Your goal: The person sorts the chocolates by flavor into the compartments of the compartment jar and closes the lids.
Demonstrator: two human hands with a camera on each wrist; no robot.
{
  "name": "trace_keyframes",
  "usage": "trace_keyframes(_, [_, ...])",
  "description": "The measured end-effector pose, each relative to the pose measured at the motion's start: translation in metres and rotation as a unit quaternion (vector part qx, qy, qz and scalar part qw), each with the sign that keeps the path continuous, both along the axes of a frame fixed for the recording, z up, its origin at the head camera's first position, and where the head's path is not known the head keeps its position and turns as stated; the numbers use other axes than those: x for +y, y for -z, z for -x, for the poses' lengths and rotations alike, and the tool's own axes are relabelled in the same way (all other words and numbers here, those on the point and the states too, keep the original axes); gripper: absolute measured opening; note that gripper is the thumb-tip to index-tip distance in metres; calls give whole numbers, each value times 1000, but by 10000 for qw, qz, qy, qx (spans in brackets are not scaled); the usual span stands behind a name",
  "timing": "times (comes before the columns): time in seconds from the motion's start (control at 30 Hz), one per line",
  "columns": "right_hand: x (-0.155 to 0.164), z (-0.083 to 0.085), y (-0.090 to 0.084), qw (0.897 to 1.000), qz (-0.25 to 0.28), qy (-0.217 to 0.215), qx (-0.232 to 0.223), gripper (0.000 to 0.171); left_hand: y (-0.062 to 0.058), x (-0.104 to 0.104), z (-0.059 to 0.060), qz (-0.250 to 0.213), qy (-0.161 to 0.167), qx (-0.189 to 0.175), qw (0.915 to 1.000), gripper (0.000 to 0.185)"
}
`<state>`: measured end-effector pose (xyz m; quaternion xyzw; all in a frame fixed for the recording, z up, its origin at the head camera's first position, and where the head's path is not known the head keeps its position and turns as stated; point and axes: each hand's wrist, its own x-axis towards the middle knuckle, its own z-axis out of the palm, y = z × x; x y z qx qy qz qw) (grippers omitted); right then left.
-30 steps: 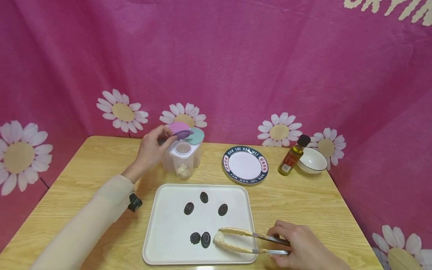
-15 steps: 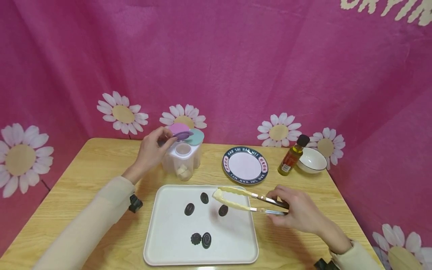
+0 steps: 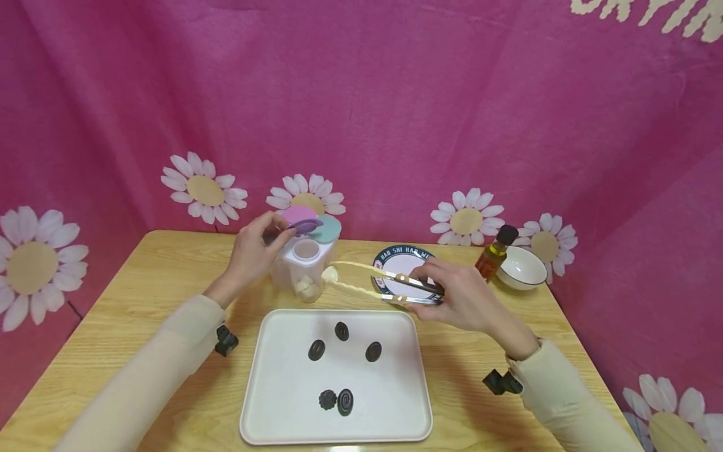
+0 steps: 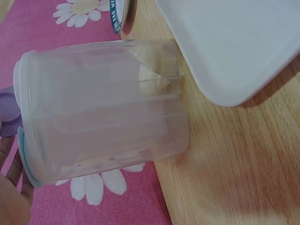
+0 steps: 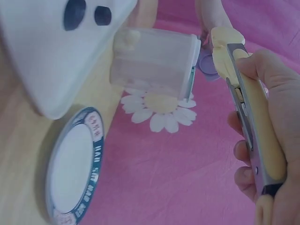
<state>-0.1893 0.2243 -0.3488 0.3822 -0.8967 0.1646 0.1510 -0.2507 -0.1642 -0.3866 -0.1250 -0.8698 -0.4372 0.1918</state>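
My left hand (image 3: 251,248) pinches the raised purple lid (image 3: 305,226) of a clear storage container (image 4: 103,108). Below that lid, the front compartment has its round mouth uncovered, with a few cream-coloured pieces (image 4: 152,84) at the bottom. My right hand (image 3: 460,295) grips metal tongs (image 3: 402,279) with pale yellow tips. Between the tips is a cream-coloured piece (image 3: 330,274), just right of the container and overlapping its edge in the head view. A white tray (image 3: 288,414) in front carries several dark chocolate-like pieces (image 3: 345,402), oval or flower-shaped.
Partly behind the tongs lies a blue-rimmed plate (image 5: 52,178). An oil bottle (image 3: 492,257) with a black cap stands at the back right beside a white bowl (image 3: 522,269). Pink and teal lids (image 3: 326,230) cover other compartments. A pink flowered cloth (image 3: 361,113) hangs behind the wooden table (image 3: 480,389).
The tongs have lifted the cream-coloured piece off the tray and carried it up and leftward to the container's side. My left hand has kept its place on the purple lid.
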Motion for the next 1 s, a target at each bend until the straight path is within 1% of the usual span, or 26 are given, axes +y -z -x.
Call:
trace_keyframes(0.2, [-22,23,-10,10000,-13,-17,-89,47,0,-1,0,11,29,-28,10000,19])
trace_keyframes(0.33, [-33,38,-13,9999,39,-67,-86,44,-1,-1,1,12,19,-9,10000,19])
trace_keyframes(0.53, [-44,55,-13,9994,-129,103,-289,48,-1,-1,1,18,41,31,10000,19])
trace_keyframes(0.73, [-51,60,-11,9985,-213,93,-491,48,0,-2,0,8,59,20,10000,19])
trace_keyframes(0.87, [-50,59,-10,9984,-170,100,-523,48,2,-2,1,-17,55,15,10000,19])
trace_keyframes(1.0, [-44,55,-9,9988,-99,136,-459,51,2,-2,1,-5,35,46,10000,19])
